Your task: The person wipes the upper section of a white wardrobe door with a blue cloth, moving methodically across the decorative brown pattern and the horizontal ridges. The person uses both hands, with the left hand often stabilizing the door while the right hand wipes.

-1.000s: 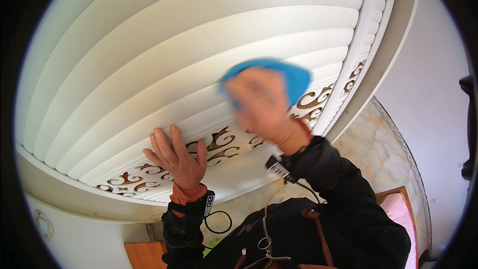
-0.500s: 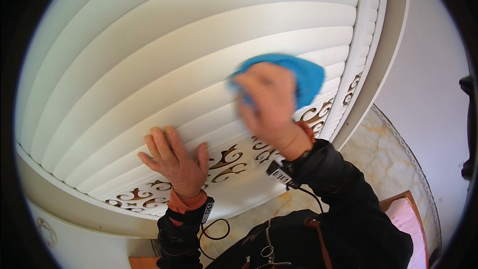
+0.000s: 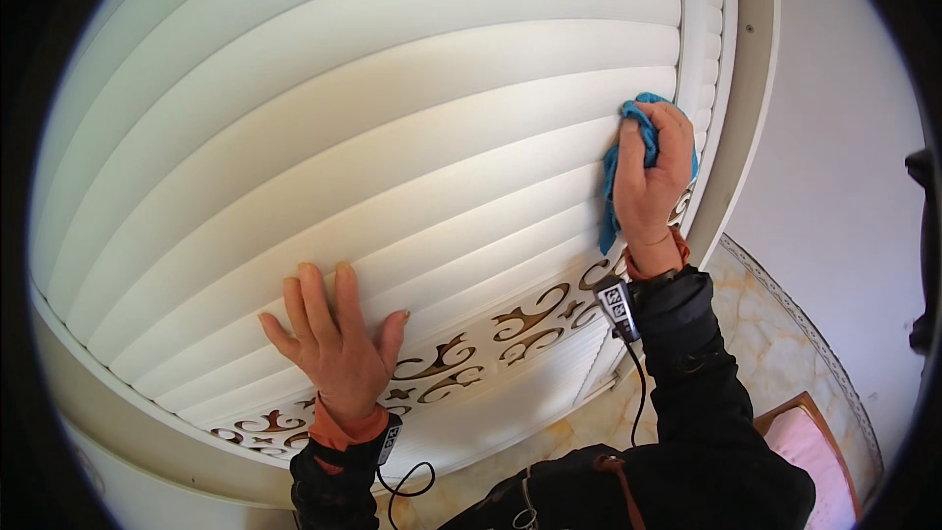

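A white slatted door panel (image 3: 392, 152) fills most of the view, its long horizontal slats bending with the lens. Against its right end, next to the upright frame strip, my right hand (image 3: 653, 172) grips a crumpled blue cloth (image 3: 610, 198) that bunches between thumb and fingers. My left hand (image 3: 339, 339) rests flat on the lower slats at the left, fingers spread, holding nothing. Just below the slats runs a band of cut-out scrollwork (image 3: 530, 324), partly covered by my left hand and wrist.
To the right of the panel stand a pale door frame (image 3: 751, 88) and a white wall (image 3: 834, 128). Marbled floor tiles (image 3: 756, 334) show below, with a pink cushioned wooden piece (image 3: 810, 461) at lower right. A black cable (image 3: 640, 388) hangs from my right wrist.
My right hand has moved right with the blue cloth, from mid-panel to the frame strip, and the cloth is now more bunched. My left hand remains on the lower slats.
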The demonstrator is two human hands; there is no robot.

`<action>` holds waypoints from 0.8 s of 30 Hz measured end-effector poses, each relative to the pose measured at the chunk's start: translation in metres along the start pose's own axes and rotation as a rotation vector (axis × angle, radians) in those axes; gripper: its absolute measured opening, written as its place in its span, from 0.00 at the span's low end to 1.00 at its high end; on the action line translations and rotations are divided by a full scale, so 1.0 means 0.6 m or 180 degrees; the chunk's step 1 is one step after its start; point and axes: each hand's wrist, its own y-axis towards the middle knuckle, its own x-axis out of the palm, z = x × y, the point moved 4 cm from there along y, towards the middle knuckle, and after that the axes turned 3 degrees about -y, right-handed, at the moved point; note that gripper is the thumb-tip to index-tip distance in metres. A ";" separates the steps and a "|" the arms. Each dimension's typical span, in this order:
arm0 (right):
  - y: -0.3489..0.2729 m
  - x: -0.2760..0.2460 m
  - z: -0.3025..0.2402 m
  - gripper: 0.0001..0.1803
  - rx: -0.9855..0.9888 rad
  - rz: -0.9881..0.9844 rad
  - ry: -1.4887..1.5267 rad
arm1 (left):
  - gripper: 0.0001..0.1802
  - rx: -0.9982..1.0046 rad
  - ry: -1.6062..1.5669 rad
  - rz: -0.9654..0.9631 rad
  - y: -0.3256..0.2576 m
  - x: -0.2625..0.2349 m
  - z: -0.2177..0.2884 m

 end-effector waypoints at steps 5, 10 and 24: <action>-0.013 0.053 -0.119 0.17 -0.0851 -0.0326 0.0232 | 0.38 0.0127 0.0007 -0.0066 0.023 -0.006 0.006; 0.012 0.116 -0.203 0.21 -0.1247 -0.1012 0.0982 | 0.36 0.0098 0.0174 -0.0185 0.063 -0.013 0.004; 0.154 0.068 -0.045 0.13 -0.0638 0.0191 0.0170 | 0.40 0.0321 0.0170 0.0054 0.070 -0.030 -0.035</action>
